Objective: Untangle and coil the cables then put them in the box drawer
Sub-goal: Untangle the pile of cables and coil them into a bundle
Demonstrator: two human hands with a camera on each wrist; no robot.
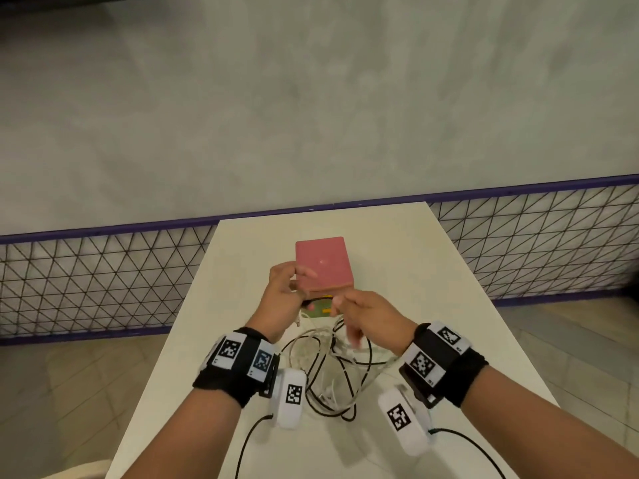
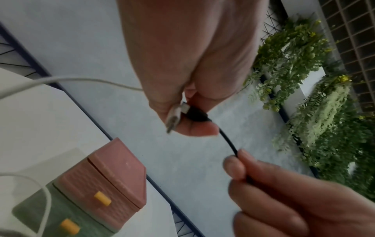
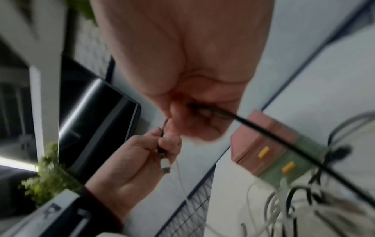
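Note:
A small box (image 1: pixel 323 262) with a pink top and a green lower drawer (image 1: pixel 320 308) stands mid-table; both fronts carry yellow handles (image 2: pixel 102 198). Black and white cables (image 1: pixel 332 371) lie tangled between my wrists. My left hand (image 1: pixel 300 283), raised beside the box, pinches a black plug (image 2: pixel 195 114) and a white plug (image 2: pixel 174 116) together. My right hand (image 1: pixel 340 305) pinches the black cable (image 2: pixel 228 141) a short way down from its plug. The right wrist view shows that cable (image 3: pixel 263 129) running from my right hand (image 3: pixel 194 112) down into the tangle.
The white table (image 1: pixel 397 257) is narrow, with its left and right edges close to the cables. Beyond it are a wire-mesh fence (image 1: pixel 103 278) and a grey wall. Green plants (image 2: pixel 316 102) hang to the right. Black leads run from the wrist cameras.

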